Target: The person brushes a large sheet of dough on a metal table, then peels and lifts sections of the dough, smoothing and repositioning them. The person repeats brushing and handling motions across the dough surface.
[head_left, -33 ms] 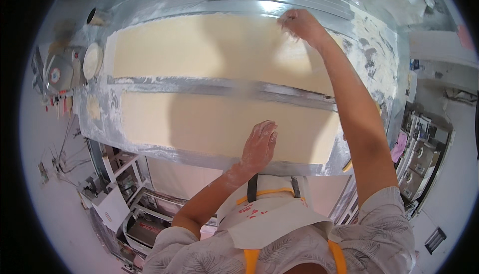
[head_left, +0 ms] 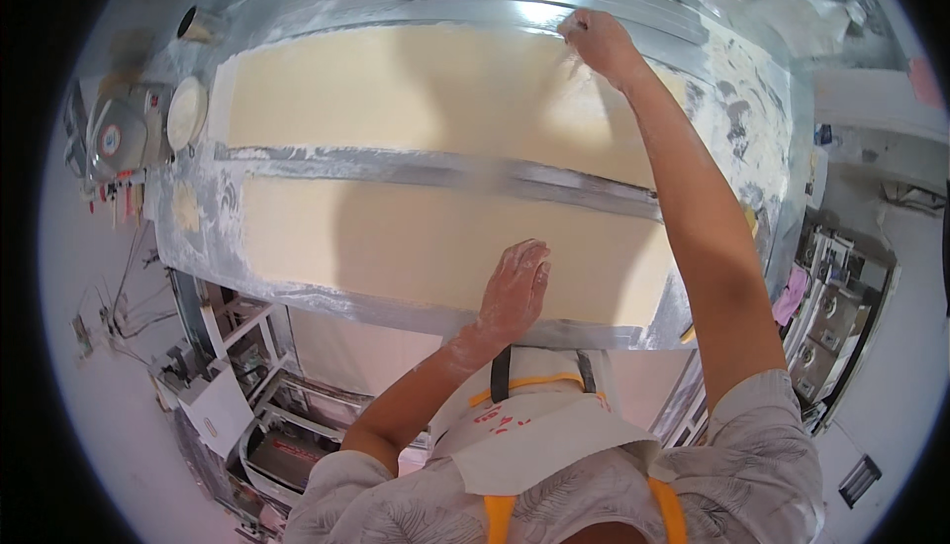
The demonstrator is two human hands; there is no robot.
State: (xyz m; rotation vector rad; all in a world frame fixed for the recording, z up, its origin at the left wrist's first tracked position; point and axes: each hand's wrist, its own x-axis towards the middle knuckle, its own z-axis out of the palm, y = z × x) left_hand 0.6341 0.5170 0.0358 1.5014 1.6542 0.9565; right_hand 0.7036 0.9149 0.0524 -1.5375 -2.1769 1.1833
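Two long, pale rectangular sheets of dough lie on the floured metal table: the far dough sheet (head_left: pixel 327 89) and the near dough sheet (head_left: pixel 416 237). A narrow floured strip of tabletop runs between them. My right hand (head_left: pixel 598 41) is stretched out over the back edge of the far sheet, its fingers curled into a loose fist. A blurred whitish streak of flour (head_left: pixel 572 65) falls beneath those fingers. Over the front part of the near sheet is my left hand (head_left: pixel 517 287), dusted white, with fingers extended and nothing in it. Whether its palm touches the dough I cannot tell.
At the left edge stand a white round dish (head_left: pixel 186 114), a grey scale-like device (head_left: pixel 119 138) and a metal cylinder (head_left: pixel 201 25). Loose flour (head_left: pixel 744 98) covers the table's right end. Clear plastic bags (head_left: pixel 792 9) lie at the back right.
My right hand's fingers are curled more tightly and have moved slightly. The whole view has shifted a little; my left hand and the dough sheets stay in place.
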